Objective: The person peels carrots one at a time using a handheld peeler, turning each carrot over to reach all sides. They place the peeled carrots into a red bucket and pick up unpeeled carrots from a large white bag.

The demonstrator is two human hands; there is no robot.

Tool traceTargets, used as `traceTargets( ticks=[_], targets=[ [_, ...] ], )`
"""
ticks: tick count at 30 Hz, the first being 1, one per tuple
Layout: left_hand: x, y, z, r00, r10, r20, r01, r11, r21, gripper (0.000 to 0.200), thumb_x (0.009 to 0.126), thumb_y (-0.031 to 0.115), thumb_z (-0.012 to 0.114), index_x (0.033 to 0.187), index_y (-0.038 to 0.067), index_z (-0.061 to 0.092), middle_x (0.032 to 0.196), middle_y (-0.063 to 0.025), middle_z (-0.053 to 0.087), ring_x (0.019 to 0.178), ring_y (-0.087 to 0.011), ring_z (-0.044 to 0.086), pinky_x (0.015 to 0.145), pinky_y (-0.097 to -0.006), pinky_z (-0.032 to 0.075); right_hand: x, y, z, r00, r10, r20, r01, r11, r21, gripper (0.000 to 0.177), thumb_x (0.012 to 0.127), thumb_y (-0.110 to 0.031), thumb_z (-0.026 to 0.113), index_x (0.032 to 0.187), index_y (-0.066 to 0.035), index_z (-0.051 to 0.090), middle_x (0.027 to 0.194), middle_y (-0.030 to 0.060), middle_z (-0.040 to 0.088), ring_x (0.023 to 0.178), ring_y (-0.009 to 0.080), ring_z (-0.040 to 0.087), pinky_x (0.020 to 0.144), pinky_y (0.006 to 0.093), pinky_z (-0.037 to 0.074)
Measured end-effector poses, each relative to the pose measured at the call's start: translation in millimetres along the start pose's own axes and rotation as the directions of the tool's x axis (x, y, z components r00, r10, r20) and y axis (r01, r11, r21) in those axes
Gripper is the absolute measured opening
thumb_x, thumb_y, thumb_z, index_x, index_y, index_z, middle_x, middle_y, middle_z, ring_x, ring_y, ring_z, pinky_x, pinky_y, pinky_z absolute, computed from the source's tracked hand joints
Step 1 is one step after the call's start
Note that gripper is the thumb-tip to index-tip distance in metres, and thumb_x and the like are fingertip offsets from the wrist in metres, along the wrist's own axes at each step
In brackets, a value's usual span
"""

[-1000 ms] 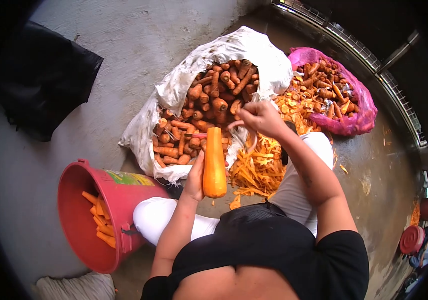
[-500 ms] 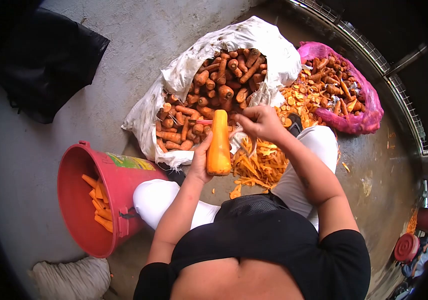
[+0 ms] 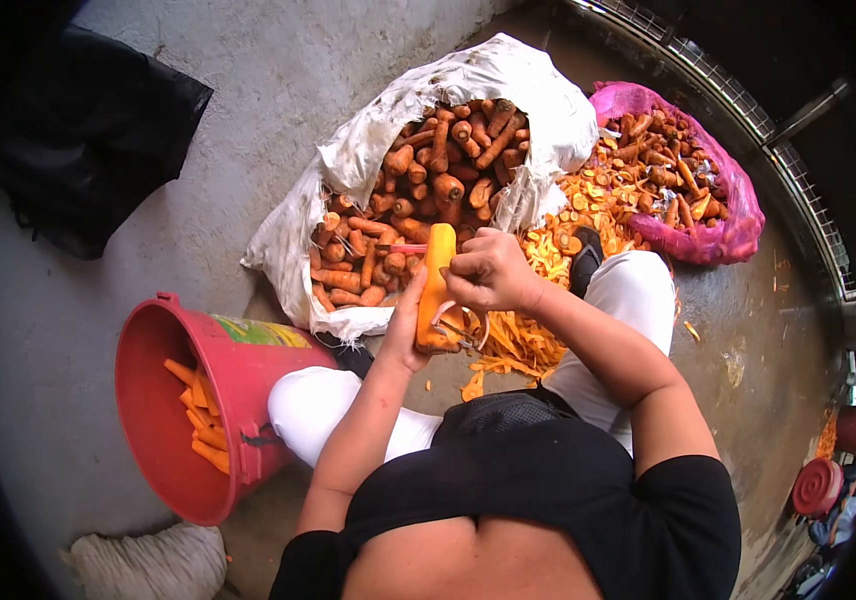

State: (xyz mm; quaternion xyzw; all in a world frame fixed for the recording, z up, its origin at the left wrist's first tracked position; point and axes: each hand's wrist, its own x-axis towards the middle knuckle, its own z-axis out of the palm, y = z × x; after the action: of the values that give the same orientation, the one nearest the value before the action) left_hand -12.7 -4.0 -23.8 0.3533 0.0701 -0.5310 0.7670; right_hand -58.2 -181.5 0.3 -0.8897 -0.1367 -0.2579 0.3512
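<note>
A thick, peeled orange carrot (image 3: 431, 300) stands nearly upright in my left hand (image 3: 405, 325), which grips its left side. A thin tool with a pinkish handle (image 3: 405, 249) sticks out to the left behind the carrot's upper part. My right hand (image 3: 491, 272) is closed on a peeler (image 3: 485, 328), whose pale curved frame and blade lie at the carrot's lower end. Beyond both hands, a white sack (image 3: 563, 115) lies open, full of unpeeled carrots (image 3: 448, 187). Orange peelings (image 3: 523, 345) are heaped below my right forearm.
To the left, a tilted red bucket (image 3: 273, 375) holds several peeled carrots (image 3: 208, 435). A pink bag (image 3: 743, 215) of carrot scraps stands at the right back. Black sheeting (image 3: 98, 140) lies at far left, and a pale sack (image 3: 153, 560) at lower left.
My right hand has come down and left against the carrot, bringing the peeler to its lower end. The left hand keeps its grip on the carrot.
</note>
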Motion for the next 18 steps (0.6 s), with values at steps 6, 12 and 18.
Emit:
traceTargets(
  ticks=[6, 12, 18],
  targets=[
    [-19, -1, 0, 0.982, -0.075, 0.171, 0.062, 0.995, 0.084, 0.046, 0.1, 0.045, 0.037, 0.128, 0.008, 0.046, 0.095, -0.015, 0.061, 0.067, -0.0258, 0.065, 0.061, -0.035, 0.056, 15, 61, -24, 0.933, 0.359, -0.018, -0.359, 0.932, -0.051, 0.02, 0.077, -0.025, 0.062, 0.061, -0.015, 0.069, 0.054, 0.0059, 0.06, 0.044, 0.0249, 0.055, 0.061, 0.0363, 0.05],
    [-34, 1, 6, 0.933, -0.096, 0.347, 0.064, 0.993, 0.102, 0.054, 0.097, 0.045, 0.045, 0.13, 0.003, 0.041, 0.093, -0.0168, 0.06, 0.074, -0.0239, 0.064, 0.066, -0.0334, 0.055, 26, 127, -70, 0.85, 0.521, -0.086, -0.418, 0.566, -0.711, 0.03, 0.083, -0.041, 0.056, 0.074, -0.016, 0.071, 0.065, 0.009, 0.066, 0.065, 0.0278, 0.066, 0.064, 0.0389, 0.052],
    [-25, 8, -5, 0.977, -0.003, 0.211, -0.017, 0.996, 0.091, 0.057, 0.092, 0.039, 0.057, 0.133, 0.005, 0.039, 0.097, -0.015, 0.058, 0.076, -0.0232, 0.065, 0.07, -0.0349, 0.056, 39, 67, -65, 0.749, 0.646, -0.15, -0.662, 0.742, -0.107, 0.034, 0.083, -0.041, 0.058, 0.075, -0.011, 0.071, 0.058, 0.0095, 0.063, 0.056, 0.0255, 0.063, 0.057, 0.0359, 0.049]
  ],
)
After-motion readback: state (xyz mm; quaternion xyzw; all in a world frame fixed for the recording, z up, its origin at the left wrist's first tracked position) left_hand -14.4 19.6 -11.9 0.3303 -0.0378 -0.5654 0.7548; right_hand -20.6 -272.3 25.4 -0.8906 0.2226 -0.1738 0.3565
